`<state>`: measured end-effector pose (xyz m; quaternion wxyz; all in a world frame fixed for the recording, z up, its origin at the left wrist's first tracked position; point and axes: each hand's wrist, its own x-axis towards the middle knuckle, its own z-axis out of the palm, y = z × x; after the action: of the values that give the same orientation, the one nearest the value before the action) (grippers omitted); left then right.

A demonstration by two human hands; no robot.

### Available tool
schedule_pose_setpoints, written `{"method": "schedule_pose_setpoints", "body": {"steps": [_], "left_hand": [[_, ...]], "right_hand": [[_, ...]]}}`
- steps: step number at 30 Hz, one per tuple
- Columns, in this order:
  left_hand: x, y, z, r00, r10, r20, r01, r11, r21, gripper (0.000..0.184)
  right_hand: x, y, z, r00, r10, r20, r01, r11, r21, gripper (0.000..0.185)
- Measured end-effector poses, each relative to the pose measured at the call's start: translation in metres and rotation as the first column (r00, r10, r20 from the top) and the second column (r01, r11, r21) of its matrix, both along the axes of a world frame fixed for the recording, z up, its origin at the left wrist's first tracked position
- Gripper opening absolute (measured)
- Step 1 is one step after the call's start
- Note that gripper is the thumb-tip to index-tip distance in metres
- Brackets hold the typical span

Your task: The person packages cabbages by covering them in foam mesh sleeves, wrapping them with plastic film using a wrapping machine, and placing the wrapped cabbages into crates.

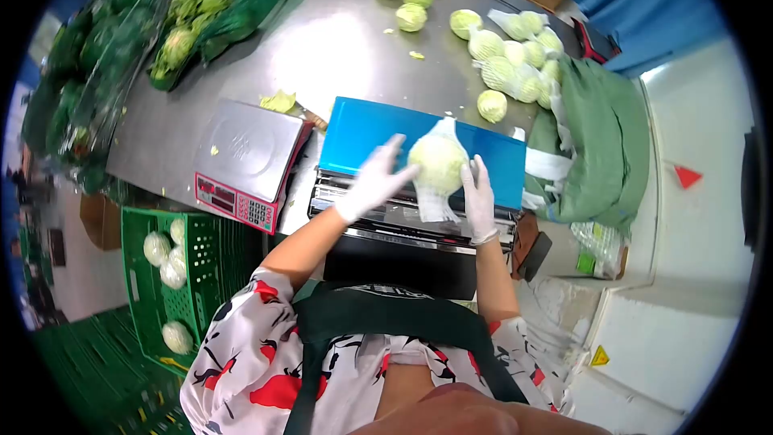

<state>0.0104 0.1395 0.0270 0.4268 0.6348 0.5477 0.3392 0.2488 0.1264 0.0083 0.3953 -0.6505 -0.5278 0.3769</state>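
A pale green cabbage [437, 163] in a white net sleeve rests on the blue board [378, 129] of the machine in front of me, the sleeve's loose ends spreading above and below it. Both hands wear white gloves. My left hand [378, 179] is at the cabbage's left side, fingers apart, with a fingertip close to or touching it. On the other side, my right hand [478, 200] has its fingers raised along the cabbage's right edge. Neither hand is wrapped around it.
Left of the board stands a scale [250, 149]. A green crate [153, 298] with wrapped cabbages is at lower left. Netted cabbages [515, 64] lie at the back right beside a green sack [608, 141]. Green mesh bags [229, 20] lie at the back left.
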Motion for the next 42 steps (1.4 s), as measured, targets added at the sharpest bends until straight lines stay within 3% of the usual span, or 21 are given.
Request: {"method": "schedule_pose_setpoints", "body": {"steps": [2,4,7,9,11,12,15,17,19,21,23,27,29,30,31,33,35,37,38,41,42], "left_hand": [[-0.04,-0.022,0.005,0.952,0.184,-0.245,-0.104,0.947,0.305,0.075],[-0.083,-0.048,0.003,0.713,0.312,-0.627,-0.082,0.926,0.368,0.074],[-0.1,-0.081,-0.024,0.559,0.372,-0.741,-0.049,0.907,0.419,0.08],[-0.082,-0.083,-0.023,0.533,0.386,-0.753,-0.038,0.9,0.435,0.086],[-0.08,-0.081,-0.026,0.488,0.36,-0.795,-0.079,0.926,0.37,0.088],[-0.083,-0.083,-0.03,0.647,0.299,-0.701,-0.138,0.951,0.278,0.085],[-0.079,-0.098,-0.041,0.582,0.357,-0.73,-0.101,0.923,0.371,0.08],[-0.076,-0.1,-0.056,0.719,0.357,-0.596,-0.131,0.912,0.388,0.072],[-0.066,-0.094,-0.05,0.944,0.251,-0.213,-0.19,0.944,0.27,0.063],[-0.053,-0.093,-0.057,0.862,0.204,0.465,-0.173,0.979,-0.108,0.051],[-0.06,-0.102,-0.011,0.96,-0.022,0.28,0.083,0.974,-0.21,0.035],[-0.093,-0.104,0.055,0.837,-0.318,0.445,0.411,0.902,-0.129,0.022],[-0.09,-0.092,0.082,0.762,-0.215,0.61,0.371,0.918,-0.139,0.025],[-0.079,-0.077,0.096,0.741,-0.229,0.631,0.327,0.944,-0.041,0.051],[-0.065,-0.054,0.1,0.766,-0.296,0.571,0.29,0.951,0.104,0.078],[-0.048,-0.003,0.086,0.96,-0.277,0.025,0.254,0.911,0.326,0.112],[-0.036,0.041,0.031,0.915,-0.305,-0.265,0.386,0.851,0.356,0.125],[-0.021,0.06,-0.008,0.789,-0.409,-0.459,0.571,0.763,0.303,0.131],[-0.01,0.062,-0.023,0.799,-0.527,-0.291,0.585,0.792,0.172,0.13],[-0.002,0.067,-0.035,0.883,-0.461,0.09,0.455,0.887,0.083,0.119],[-0.002,0.062,-0.03,0.873,-0.453,0.183,0.459,0.888,0.01,0.112]], "right_hand": [[0.021,-0.024,0.0,0.952,-0.185,0.242,0.145,0.974,0.174,0.059],[0.042,-0.058,0.001,0.706,-0.361,0.609,0.175,0.923,0.343,0.051],[0.033,-0.097,-0.014,0.53,-0.256,0.808,0.262,0.956,0.131,0.061],[0.017,-0.099,-0.039,0.362,-0.295,0.884,0.179,0.953,0.245,0.066],[0.013,-0.088,-0.044,0.48,-0.2,0.854,0.193,0.974,0.12,0.062],[0.014,-0.085,-0.049,0.497,-0.227,0.837,0.172,0.972,0.161,0.049],[0.026,-0.086,-0.054,0.72,-0.162,0.675,0.189,0.981,0.034,0.037],[0.032,-0.09,-0.06,0.814,-0.171,0.555,0.153,0.985,0.08,0.028],[0.038,-0.091,-0.045,0.939,-0.097,0.329,0.095,0.995,0.023,0.027],[0.052,-0.099,-0.008,0.92,-0.093,-0.38,0.075,0.995,-0.063,0.024],[0.061,-0.121,0.041,0.989,0.028,-0.146,-0.046,0.992,-0.117,0.019],[0.116,-0.145,0.115,0.765,0.597,-0.24,-0.637,0.757,-0.146,0.015],[0.125,-0.121,0.123,0.711,0.564,-0.419,-0.553,0.818,0.162,0.014],[0.122,-0.101,0.13,0.736,0.527,-0.425,-0.47,0.85,0.239,0.027],[0.109,-0.076,0.145,0.837,0.442,-0.323,-0.387,0.895,0.222,0.045],[0.082,-0.023,0.147,0.929,0.37,0.004,-0.366,0.917,0.158,0.082],[0.072,0.031,0.072,0.693,0.508,0.511,-0.644,0.755,0.123,0.114],[0.037,0.047,0.026,0.585,0.606,0.539,-0.64,0.753,-0.152,0.129],[0.028,0.055,0.003,0.741,0.64,0.206,-0.647,0.761,-0.037,0.126],[0.019,0.061,0.01,0.803,0.585,0.112,-0.577,0.811,-0.101,0.124],[0.02,0.055,0.005,0.816,0.572,0.081,-0.571,0.82,-0.037,0.107]]}}
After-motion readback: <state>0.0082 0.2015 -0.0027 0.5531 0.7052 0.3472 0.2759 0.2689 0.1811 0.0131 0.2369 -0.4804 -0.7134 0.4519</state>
